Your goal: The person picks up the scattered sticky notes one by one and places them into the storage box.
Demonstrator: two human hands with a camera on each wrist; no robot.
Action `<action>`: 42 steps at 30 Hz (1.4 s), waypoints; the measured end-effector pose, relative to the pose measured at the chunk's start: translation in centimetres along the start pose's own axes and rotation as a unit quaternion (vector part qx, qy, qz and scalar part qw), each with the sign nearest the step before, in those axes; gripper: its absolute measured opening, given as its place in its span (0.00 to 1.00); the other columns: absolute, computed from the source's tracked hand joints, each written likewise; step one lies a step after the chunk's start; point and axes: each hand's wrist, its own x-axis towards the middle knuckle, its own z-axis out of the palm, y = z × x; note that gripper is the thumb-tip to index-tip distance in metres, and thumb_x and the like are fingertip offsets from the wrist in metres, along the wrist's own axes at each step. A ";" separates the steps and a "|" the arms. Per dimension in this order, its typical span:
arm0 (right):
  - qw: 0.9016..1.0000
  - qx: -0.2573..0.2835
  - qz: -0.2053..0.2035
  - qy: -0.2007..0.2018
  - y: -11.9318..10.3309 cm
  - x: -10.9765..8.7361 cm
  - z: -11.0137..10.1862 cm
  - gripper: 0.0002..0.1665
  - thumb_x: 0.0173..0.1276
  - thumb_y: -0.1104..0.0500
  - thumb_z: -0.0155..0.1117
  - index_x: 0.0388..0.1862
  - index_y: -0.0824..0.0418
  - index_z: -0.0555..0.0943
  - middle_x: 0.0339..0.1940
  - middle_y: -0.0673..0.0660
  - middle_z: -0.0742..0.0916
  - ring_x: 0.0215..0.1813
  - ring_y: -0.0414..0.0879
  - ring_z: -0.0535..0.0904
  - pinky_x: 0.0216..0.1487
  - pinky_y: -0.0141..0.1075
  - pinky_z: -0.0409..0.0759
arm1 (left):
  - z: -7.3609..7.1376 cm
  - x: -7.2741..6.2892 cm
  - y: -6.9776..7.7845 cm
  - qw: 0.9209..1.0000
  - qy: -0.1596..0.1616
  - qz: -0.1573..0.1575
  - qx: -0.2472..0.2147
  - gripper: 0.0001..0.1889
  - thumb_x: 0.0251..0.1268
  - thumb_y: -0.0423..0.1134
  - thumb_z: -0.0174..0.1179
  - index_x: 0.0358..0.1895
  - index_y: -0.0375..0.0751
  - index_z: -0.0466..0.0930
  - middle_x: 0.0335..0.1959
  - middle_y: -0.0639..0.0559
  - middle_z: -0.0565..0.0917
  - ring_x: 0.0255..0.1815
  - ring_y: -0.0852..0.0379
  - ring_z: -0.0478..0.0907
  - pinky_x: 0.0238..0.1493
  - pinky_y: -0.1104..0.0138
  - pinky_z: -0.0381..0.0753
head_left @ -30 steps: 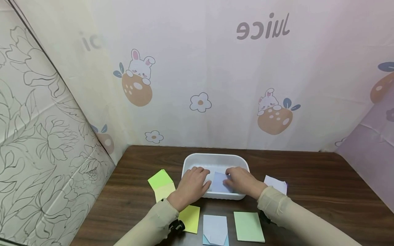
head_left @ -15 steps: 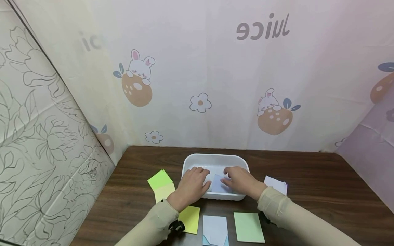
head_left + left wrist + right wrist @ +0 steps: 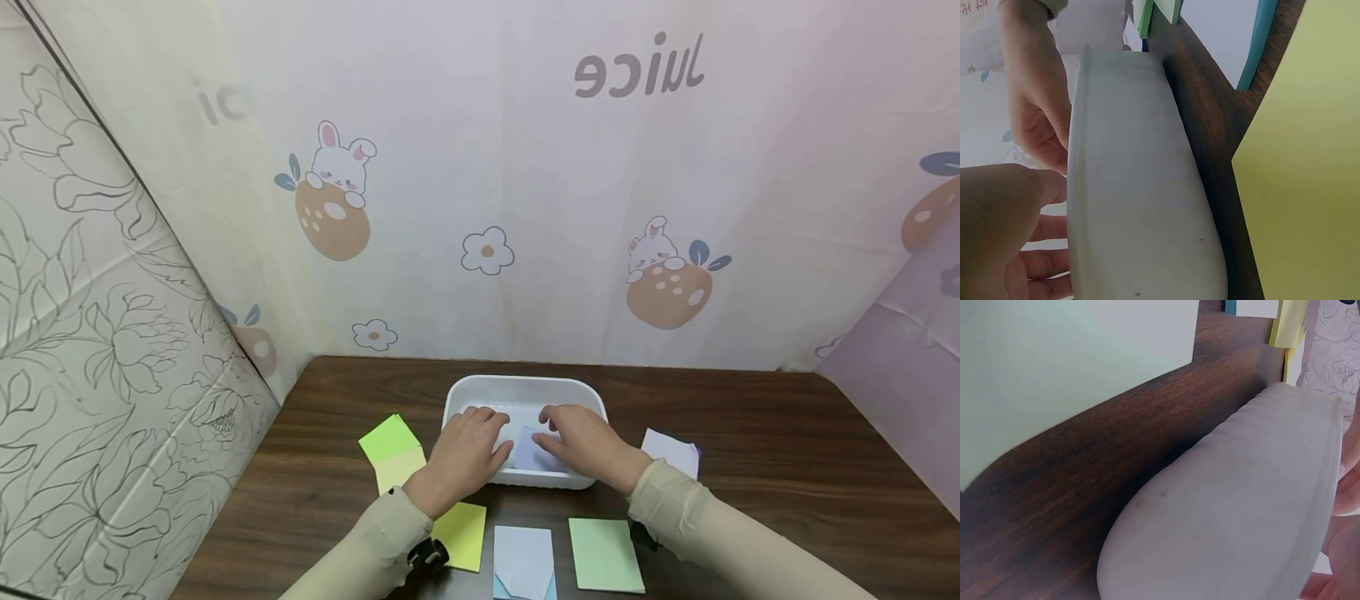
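Observation:
A white plastic tray [image 3: 525, 385] stands on the table with a pale lavender sheet of paper [image 3: 531, 457] lying low inside it. Over the tray's left part is my left hand [image 3: 463, 450], fingers spread and loosely bent, holding nothing. My right hand [image 3: 587, 440] hovers above the paper from the right, its thumb and fingers apart. Seen from the left wrist, the tray's outer wall [image 3: 1135, 175] hides the fingertips of my left hand [image 3: 997, 231] behind the rim. The right wrist view shows mostly the tray's side [image 3: 1222, 506].
On the brown table [image 3: 787, 467], bright green [image 3: 390, 437], pale yellow [image 3: 401, 468] and yellow notes [image 3: 462, 537] lie left. A white-and-blue pad [image 3: 522, 560] and a pale green pad [image 3: 606, 554] sit in front of the tray. White paper [image 3: 671, 452] lies right, partly behind the sleeve.
My right hand has let go of the lavender paper and shifted slightly left; the paper's raised upper edge has dropped lower into the tray. My left hand has hardly moved.

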 end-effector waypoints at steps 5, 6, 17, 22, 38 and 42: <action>1.000 0.001 -0.008 0.008 -0.4 -0.2 -0.1 0.16 0.68 0.53 0.70 0.47 0.63 0.85 0.38 0.57 0.90 0.41 0.48 0.85 0.47 0.45 0.84 | -0.1 -0.1 0.0 1.000 0.007 0.002 0.001 0.18 0.73 0.51 0.59 0.57 0.45 0.82 0.50 0.51 0.88 0.51 0.52 0.83 0.50 0.59 0.83; 1.000 0.001 -0.009 0.009 -0.5 -0.3 -0.2 0.16 0.68 0.53 0.70 0.47 0.63 0.85 0.38 0.57 0.90 0.41 0.48 0.85 0.47 0.45 0.84 | -0.1 -0.1 0.0 1.000 0.007 0.002 0.001 0.18 0.73 0.51 0.59 0.57 0.45 0.82 0.50 0.51 0.88 0.51 0.52 0.83 0.50 0.59 0.83; 0.999 -0.005 -0.029 0.026 -1.3 -0.7 -0.2 0.16 0.67 0.52 0.71 0.47 0.63 0.85 0.38 0.56 0.90 0.41 0.47 0.85 0.47 0.45 0.84 | -0.3 -0.5 -0.1 1.000 0.013 -0.003 -0.008 0.18 0.73 0.50 0.60 0.57 0.44 0.83 0.50 0.50 0.87 0.51 0.52 0.83 0.51 0.59 0.82; 0.999 -0.008 -0.038 0.029 -1.8 -1.0 -0.4 0.16 0.67 0.53 0.71 0.47 0.63 0.85 0.38 0.55 0.90 0.42 0.47 0.85 0.47 0.45 0.84 | -0.3 -0.8 -0.2 1.000 0.017 -0.002 -0.005 0.18 0.72 0.50 0.61 0.56 0.44 0.83 0.49 0.50 0.87 0.51 0.52 0.83 0.50 0.59 0.82; 0.994 -0.027 -0.088 0.052 -2.9 -1.8 -0.6 0.16 0.68 0.52 0.70 0.47 0.62 0.85 0.38 0.54 0.90 0.42 0.46 0.85 0.46 0.43 0.84 | -0.8 -1.3 -0.8 1.000 0.020 -0.012 -0.004 0.19 0.71 0.50 0.62 0.56 0.43 0.83 0.51 0.49 0.88 0.52 0.51 0.84 0.52 0.58 0.83; 0.994 -0.030 -0.093 0.056 -3.2 -2.0 -0.6 0.15 0.68 0.52 0.70 0.46 0.61 0.84 0.38 0.54 0.89 0.41 0.46 0.85 0.46 0.43 0.84 | -0.9 -1.4 -1.1 1.000 0.018 -0.020 -0.008 0.19 0.70 0.50 0.62 0.57 0.43 0.83 0.51 0.48 0.88 0.53 0.51 0.84 0.52 0.58 0.83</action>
